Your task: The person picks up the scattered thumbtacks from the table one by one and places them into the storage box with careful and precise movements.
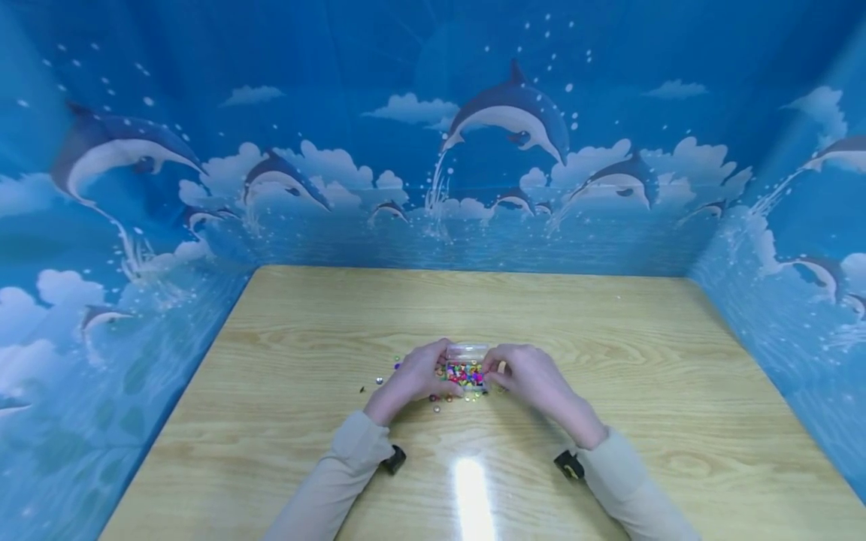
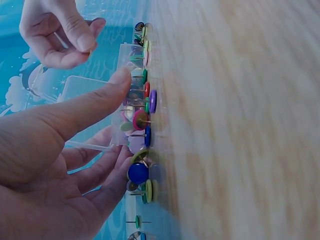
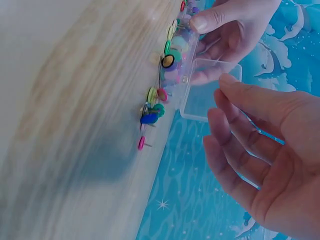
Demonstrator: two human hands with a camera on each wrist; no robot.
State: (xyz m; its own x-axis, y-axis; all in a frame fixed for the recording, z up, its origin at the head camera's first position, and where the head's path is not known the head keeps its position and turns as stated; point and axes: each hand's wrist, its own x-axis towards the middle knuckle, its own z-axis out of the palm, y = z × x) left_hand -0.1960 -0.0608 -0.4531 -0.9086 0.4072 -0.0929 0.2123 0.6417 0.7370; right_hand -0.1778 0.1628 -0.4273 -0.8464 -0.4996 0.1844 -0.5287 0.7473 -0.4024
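Observation:
A small clear plastic box (image 1: 467, 350) with a raised lid holds many coloured thumbtacks (image 1: 465, 373). My left hand (image 1: 424, 372) grips it from the left, thumb along the near side and fingers at the far side. In the left wrist view, the thumb lies over the box's edge (image 2: 121, 55). My right hand (image 1: 531, 376) hovers at the box's right end, thumb and index fingertips pinched together. A tiny yellowish bit (image 2: 90, 53) shows between those fingertips, seemingly a thumbtack mostly hidden by them. In the right wrist view, the transparent lid (image 3: 210, 95) stands beyond this hand.
Loose thumbtacks lie on the wooden table (image 1: 325, 315) around the box, among them a silvery one (image 1: 437, 409) in front and a few to the left (image 1: 380, 381). A pink thumbtack (image 3: 141, 143) lies near the right hand. Blue dolphin-print curtain (image 1: 379, 150) encloses the table's back and sides.

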